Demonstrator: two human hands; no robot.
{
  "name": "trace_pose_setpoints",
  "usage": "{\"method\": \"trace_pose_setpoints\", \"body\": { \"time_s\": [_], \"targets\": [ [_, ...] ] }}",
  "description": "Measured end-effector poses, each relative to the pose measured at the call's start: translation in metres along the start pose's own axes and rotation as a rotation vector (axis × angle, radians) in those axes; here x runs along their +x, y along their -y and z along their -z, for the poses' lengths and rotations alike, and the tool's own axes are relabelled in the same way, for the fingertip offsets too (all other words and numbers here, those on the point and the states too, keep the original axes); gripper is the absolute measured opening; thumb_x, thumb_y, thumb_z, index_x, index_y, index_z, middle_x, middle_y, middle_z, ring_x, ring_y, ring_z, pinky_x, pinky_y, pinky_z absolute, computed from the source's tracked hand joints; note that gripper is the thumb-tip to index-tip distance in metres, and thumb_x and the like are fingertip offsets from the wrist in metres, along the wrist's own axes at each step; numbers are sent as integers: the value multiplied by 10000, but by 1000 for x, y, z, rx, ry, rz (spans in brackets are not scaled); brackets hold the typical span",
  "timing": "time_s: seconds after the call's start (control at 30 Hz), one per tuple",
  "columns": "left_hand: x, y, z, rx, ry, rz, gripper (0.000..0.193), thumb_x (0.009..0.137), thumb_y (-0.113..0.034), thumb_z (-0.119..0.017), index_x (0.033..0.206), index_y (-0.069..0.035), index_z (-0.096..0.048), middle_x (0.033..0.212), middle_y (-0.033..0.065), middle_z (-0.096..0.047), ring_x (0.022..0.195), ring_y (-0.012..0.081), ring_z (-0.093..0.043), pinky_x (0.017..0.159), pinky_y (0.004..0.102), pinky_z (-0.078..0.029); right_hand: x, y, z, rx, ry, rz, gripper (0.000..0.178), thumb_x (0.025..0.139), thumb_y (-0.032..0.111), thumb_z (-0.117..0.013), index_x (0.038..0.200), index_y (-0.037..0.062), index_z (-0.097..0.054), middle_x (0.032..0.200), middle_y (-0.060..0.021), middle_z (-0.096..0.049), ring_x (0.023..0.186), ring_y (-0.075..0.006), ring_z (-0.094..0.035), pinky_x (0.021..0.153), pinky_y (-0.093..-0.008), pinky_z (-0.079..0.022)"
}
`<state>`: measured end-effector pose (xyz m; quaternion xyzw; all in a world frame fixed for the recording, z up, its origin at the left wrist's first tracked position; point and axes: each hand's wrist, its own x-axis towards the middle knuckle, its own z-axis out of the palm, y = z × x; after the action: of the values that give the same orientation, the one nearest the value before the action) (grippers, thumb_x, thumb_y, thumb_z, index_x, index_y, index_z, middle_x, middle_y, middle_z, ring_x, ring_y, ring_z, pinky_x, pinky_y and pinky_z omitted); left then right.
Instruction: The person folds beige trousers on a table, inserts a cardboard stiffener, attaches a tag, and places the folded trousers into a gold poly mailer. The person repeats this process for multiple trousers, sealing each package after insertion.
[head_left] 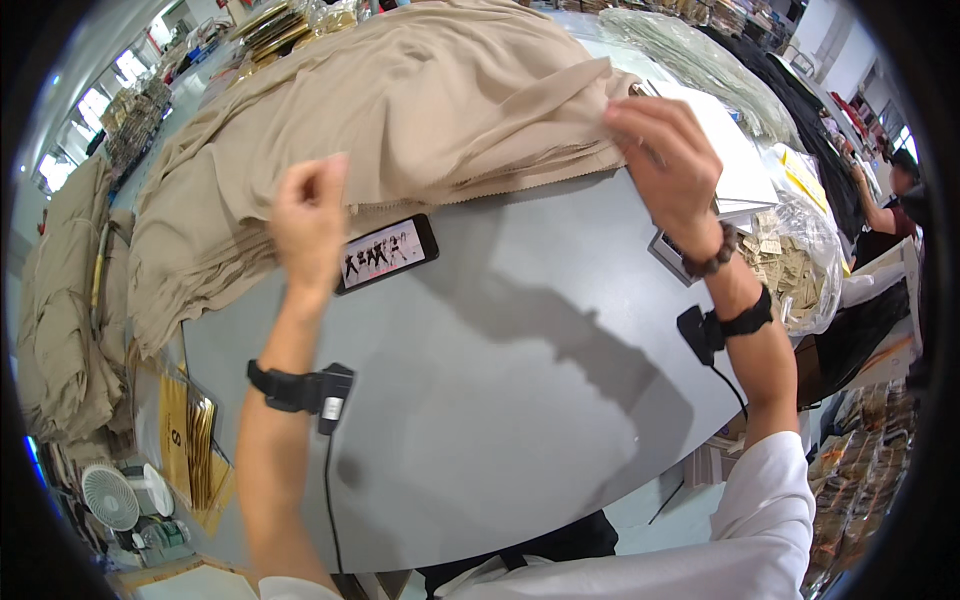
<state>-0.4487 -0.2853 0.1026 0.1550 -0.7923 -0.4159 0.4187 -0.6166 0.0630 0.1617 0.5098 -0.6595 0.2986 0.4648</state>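
Note:
A large pile of beige fabric (400, 110) with zigzag-cut edges covers the far part of a grey table (520, 400). My left hand (308, 225), blurred by motion, is raised in front of the fabric's near left edge. Its fingers are curled closed, and what they hold, if anything, is hidden. My right hand (672, 165) is up at the pile's right edge, its fingers drawn together beside a lifted fold. Something small and shiny shows between these fingers, too unclear to name. A phone (388, 253) playing a video lies by my left hand.
White sheets (740, 170) and a clear plastic bag of beige pieces (790, 270) stand to the right. More folded beige fabric (65, 300) is at the left, above a small fan (110, 497). Cabled black bands circle both my wrists. Another person (890, 200) is at the far right.

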Motion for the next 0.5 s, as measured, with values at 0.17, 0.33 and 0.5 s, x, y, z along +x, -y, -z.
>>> {"method": "trace_pose_setpoints", "body": {
  "time_s": [0.17,0.33,0.5],
  "targets": [
    [-18,-83,-83,-8,149,-481,297,856,-288,-842,1090,-118,-773,1061,48,-674,978,219,-642,856,367,-479,5,65,0,178,41,187,266,721,9,-834,968,70,-759,986,-56,-765,894,-244,-712,776,-363,-555],
    [-18,-96,-88,64,357,-415,151,836,-261,-845,944,-158,-819,910,18,-728,931,256,-667,811,379,-486,-19,73,5,262,105,65,259,757,14,-829,992,70,-735,963,-44,-753,876,-247,-700,793,-364,-547],
    [-14,-99,-70,-437,488,217,473,1025,-481,-698,904,-29,-766,780,-114,-532,740,5,-400,652,196,-345,-43,70,3,340,177,-59,231,791,0,-816,993,74,-732,931,-46,-742,851,-242,-697,771,-360,-536]
  ]
}}
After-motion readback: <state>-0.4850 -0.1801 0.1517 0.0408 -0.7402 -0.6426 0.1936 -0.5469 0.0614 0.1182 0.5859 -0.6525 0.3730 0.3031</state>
